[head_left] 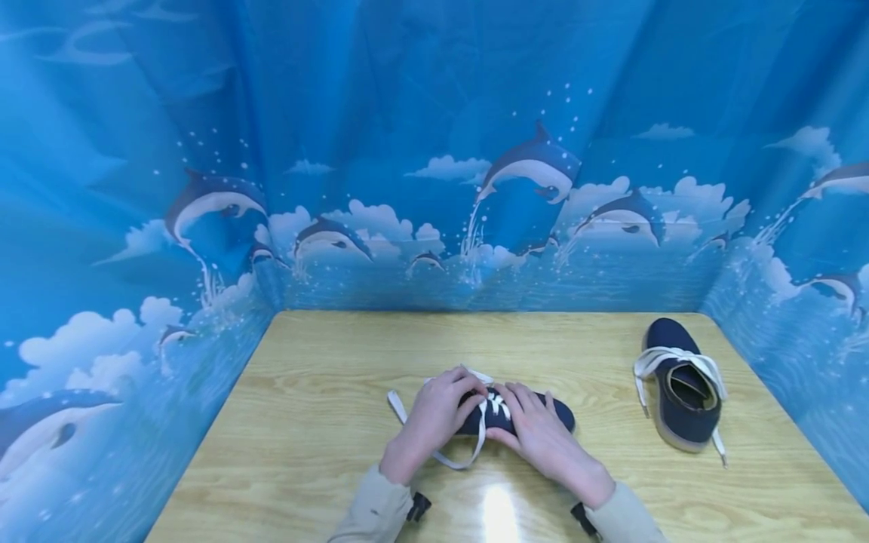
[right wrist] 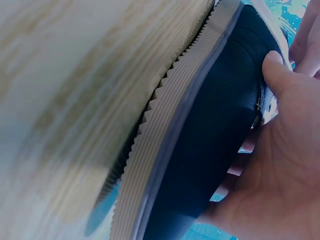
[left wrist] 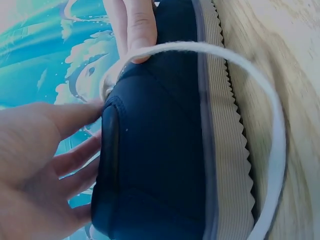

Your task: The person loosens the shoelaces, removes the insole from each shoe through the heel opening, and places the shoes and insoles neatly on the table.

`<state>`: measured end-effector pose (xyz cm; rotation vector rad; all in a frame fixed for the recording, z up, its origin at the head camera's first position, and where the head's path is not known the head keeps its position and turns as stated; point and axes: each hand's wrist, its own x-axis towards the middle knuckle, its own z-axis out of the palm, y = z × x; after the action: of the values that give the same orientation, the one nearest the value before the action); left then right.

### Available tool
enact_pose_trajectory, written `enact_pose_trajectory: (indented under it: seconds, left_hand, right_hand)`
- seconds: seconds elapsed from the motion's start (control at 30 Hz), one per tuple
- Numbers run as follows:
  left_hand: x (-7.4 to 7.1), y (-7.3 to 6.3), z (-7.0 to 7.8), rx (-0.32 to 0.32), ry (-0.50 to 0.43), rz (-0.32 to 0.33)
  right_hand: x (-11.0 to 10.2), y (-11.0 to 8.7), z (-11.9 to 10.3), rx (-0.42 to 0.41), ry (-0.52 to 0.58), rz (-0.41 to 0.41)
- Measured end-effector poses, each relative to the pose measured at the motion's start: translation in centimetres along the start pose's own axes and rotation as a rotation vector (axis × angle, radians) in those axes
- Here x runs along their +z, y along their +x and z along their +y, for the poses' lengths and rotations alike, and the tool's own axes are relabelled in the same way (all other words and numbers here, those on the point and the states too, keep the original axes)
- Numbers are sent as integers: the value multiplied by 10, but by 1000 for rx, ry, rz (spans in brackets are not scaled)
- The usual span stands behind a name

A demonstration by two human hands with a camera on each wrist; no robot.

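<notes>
A navy canvas shoe [head_left: 562, 413] with white laces lies sole down on the table, toe pointing right. My left hand [head_left: 440, 407] is over the ankle opening, its thumb and fingertips pinching the white shoelace [head_left: 482, 426] at the top of the lacing. One long lace end loops down the near side, arching past the shoe's side [left wrist: 160, 145] in the left wrist view. My right hand [head_left: 539, 437] grips the front half, thumb [right wrist: 275, 67] pressed on the upper beside the lacing and the other fingers over the far side. Inside the shoe is hidden by my left hand.
A second navy shoe [head_left: 689, 422] stands at the right of the wooden table [head_left: 326, 467], white laces tied in a bow [head_left: 672, 354] with ends hanging down its sides. A blue dolphin-print curtain [head_left: 407, 113] encloses the table's back and sides.
</notes>
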<state>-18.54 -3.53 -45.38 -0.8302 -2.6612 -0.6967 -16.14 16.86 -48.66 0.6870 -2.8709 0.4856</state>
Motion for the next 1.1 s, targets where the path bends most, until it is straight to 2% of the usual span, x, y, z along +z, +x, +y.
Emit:
enact_pose_trajectory:
  seconds: [0.17, 0.27, 0.4, 0.5, 0.57, 0.73, 0.93, 1.0, 1.1]
  left_hand:
    - [0, -1, 2, 35, 1, 53]
    - [-1, -1, 6, 77, 39, 62]
    - [-4, -1, 12, 176, 82, 44]
    - [-6, 0, 13, 217, 48, 23]
    - [-7, 1, 11, 197, 1, 20]
    - [-11, 2, 1, 89, -67, 18]
    - [-7, 0, -3, 78, -35, -80]
    - [-4, 1, -3, 73, -37, -64]
    - [-2, 1, -2, 49, -42, 5]
  right_hand:
    - [0, -1, -1, -6, 1, 7]
    - [0, -2, 0, -2, 2, 5]
    - [-1, -2, 1, 0, 3, 2]
    - [-1, -1, 2, -2, 2, -4]
    - [-1, -1, 2, -1, 2, -11]
    - [0, 0, 2, 0, 6, -3]
    - [1, -1, 2, -1, 2, 7]
    - [1, -1, 3, 3, 7, 2]
    - [1, -1, 2, 12, 21, -11]
